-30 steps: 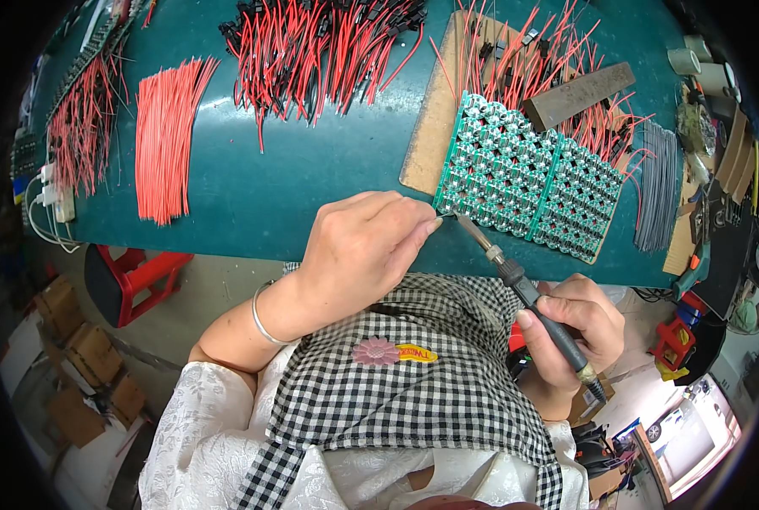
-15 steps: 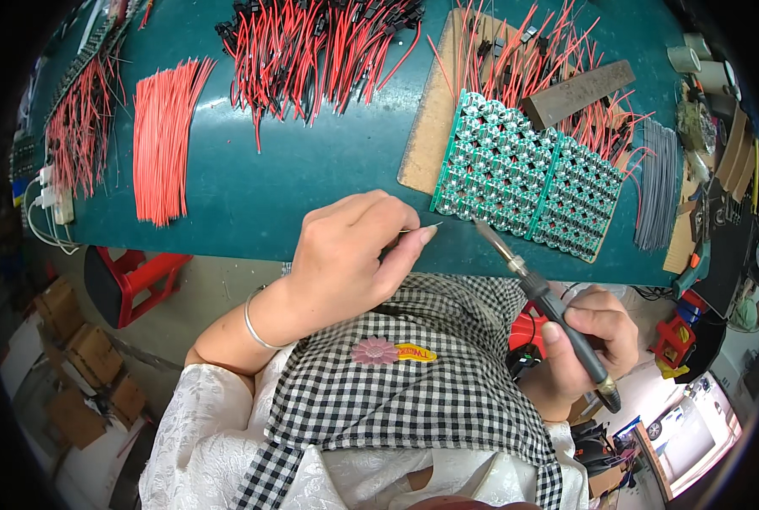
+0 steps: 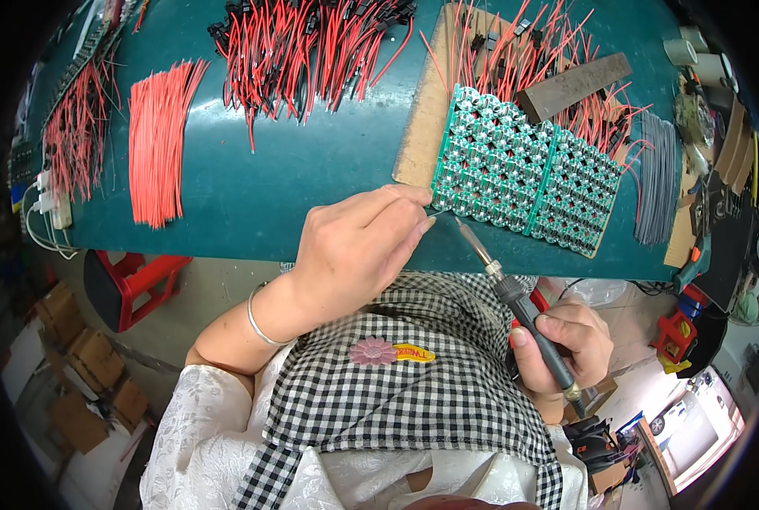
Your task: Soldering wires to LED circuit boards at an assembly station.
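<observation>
Beside the checked apron (image 3: 396, 395), the right hand (image 3: 571, 347) has its fingers wrapped around a soldering iron (image 3: 525, 313), its tip near the close left corner of a green circuit-board panel (image 3: 502, 174); whether they touch, I cannot tell. The left hand (image 3: 358, 242) pinches a thin wire (image 3: 436, 213) between closed fingers by that same corner. The panel lies over a tan backing board (image 3: 420, 144) on the green desk (image 3: 269, 191), left of a grey wire bundle (image 3: 656, 187). Behind it, a dark bar (image 3: 575, 87) rests across red leads (image 3: 598, 127). Farther off lie red-and-black connector leads (image 3: 311, 55).
</observation>
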A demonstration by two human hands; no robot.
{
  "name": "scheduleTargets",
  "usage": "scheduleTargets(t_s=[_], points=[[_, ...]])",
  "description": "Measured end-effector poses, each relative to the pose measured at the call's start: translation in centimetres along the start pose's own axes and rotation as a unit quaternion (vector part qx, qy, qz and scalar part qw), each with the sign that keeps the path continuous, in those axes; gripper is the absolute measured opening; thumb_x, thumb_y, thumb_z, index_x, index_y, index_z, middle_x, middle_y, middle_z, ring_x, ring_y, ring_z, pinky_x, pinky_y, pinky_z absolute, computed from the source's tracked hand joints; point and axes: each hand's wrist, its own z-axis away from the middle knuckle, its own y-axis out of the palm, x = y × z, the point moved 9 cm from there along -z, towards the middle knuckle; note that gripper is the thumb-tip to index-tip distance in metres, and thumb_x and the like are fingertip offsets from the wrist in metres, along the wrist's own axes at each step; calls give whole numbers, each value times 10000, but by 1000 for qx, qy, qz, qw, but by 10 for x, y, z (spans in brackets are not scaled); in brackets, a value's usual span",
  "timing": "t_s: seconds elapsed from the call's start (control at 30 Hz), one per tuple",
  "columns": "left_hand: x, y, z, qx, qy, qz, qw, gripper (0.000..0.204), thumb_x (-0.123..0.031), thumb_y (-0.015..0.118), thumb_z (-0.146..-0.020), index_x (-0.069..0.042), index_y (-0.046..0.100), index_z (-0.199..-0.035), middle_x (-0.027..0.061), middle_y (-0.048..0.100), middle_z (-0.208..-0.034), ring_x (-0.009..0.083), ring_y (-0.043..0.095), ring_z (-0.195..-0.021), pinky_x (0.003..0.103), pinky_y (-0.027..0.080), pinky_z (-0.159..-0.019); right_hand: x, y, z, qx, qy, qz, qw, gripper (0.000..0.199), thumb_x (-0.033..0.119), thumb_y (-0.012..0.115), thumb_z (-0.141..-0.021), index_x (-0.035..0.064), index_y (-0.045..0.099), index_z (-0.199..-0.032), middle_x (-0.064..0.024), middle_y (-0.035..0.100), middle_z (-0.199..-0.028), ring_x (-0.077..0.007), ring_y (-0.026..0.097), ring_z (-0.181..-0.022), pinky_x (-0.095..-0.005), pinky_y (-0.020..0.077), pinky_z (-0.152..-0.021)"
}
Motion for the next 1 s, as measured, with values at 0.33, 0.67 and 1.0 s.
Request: scheduleTargets(t_s=[0.33, 0.67, 1.0], points=[[1, 0, -1, 5, -7, 0, 1000, 171, 51, 795, -775, -4, 660, -865, 149, 759, -954, 266, 761, -831, 317, 602, -670, 1, 9, 3, -27, -49, -2, 998, 344, 17, 918, -652, 6, 639, -852, -94, 641, -621, -204, 617, -480, -292, 454, -428], [1, 0, -1, 1, -7, 2, 1000, 168, 54, 791, -780, -2, 665, -877, 145, 756, -969, 269, 759, -836, 322, 606, -684, 6, 15, 0, -1, -41, 18, 999, 328, 19, 883, -699, 13, 618, -893, -96, 629, -641, -213, 590, -490, -318, 441, -459], [0, 1, -1, -3, 5, -9, 1000, 173, 52, 794, -778, -9, 673, -886, 134, 751, -972, 262, 749, -802, 320, 601, -660, 11, 17, -5, 27, -26, 36, 999, 341, 6, 914, -693, 32, 633, -884, -88, 669, -682, -215, 642, -518, -309, 484, -455]])
